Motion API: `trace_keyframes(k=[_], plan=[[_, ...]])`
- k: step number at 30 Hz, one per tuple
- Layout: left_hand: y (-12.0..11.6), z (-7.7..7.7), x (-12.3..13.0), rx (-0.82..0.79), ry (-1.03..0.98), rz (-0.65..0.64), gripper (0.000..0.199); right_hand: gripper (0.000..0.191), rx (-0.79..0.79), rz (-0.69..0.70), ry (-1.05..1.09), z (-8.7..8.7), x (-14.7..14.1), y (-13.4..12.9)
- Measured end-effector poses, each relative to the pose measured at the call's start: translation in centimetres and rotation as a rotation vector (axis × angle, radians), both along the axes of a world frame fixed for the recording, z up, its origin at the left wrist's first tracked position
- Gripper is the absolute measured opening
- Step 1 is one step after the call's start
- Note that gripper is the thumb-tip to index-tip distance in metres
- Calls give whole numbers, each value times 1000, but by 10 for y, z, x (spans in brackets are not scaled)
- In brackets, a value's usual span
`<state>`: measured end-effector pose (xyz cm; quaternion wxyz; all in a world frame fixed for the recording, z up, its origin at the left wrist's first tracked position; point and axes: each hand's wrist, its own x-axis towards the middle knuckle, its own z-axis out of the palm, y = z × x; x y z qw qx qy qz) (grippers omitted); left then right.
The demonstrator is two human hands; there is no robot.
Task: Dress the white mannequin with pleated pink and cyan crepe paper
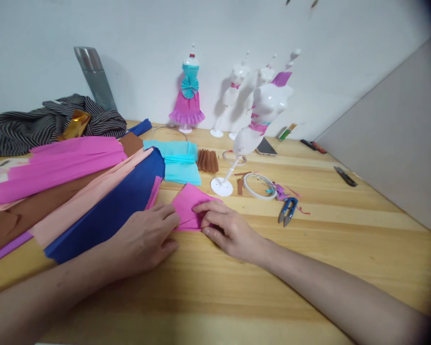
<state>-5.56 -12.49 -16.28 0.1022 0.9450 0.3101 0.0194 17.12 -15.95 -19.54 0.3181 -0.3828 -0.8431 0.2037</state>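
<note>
A pink sheet of crepe paper (188,203) lies on the wooden table between my two hands. My left hand (147,237) rests at its left edge, fingers curled, fingertips partly hidden behind the hand. On the paper's right side, my right hand (228,230) has thumb and fingers closed on the near edge. Just beyond the paper stands a white mini dress form (253,120), tilted, with pink strips round its waist and a purple piece at the neck. Blue crepe paper (118,206) lies left of my left hand.
Pink crepe paper (68,158), brown and peach sheets cover the left. Turquoise paper (181,160) and pleated brown paper (208,161) lie ahead. Thread snips (288,211), a tape roll (260,186) and a cutter (345,176) lie right. A dressed mini form (189,96) stands by the wall.
</note>
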Motion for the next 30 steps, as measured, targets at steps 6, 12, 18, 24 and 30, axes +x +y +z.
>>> trace_keyframes(k=[6,12,18,24,30], plan=[[-2,-16,0,142,-2,-89,17,16,6,-3,-6,-1,0,1],[-4,-14,-1,214,36,-115,20,16,2,-5,-23,1,0,0],[-4,-7,-2,186,74,-49,16,15,7,2,-13,-1,0,0],[0,-11,-7,62,-25,30,16,15,8,5,-5,-4,1,0],[0,-8,-8,-32,-22,51,17,14,1,5,-4,-3,1,0]])
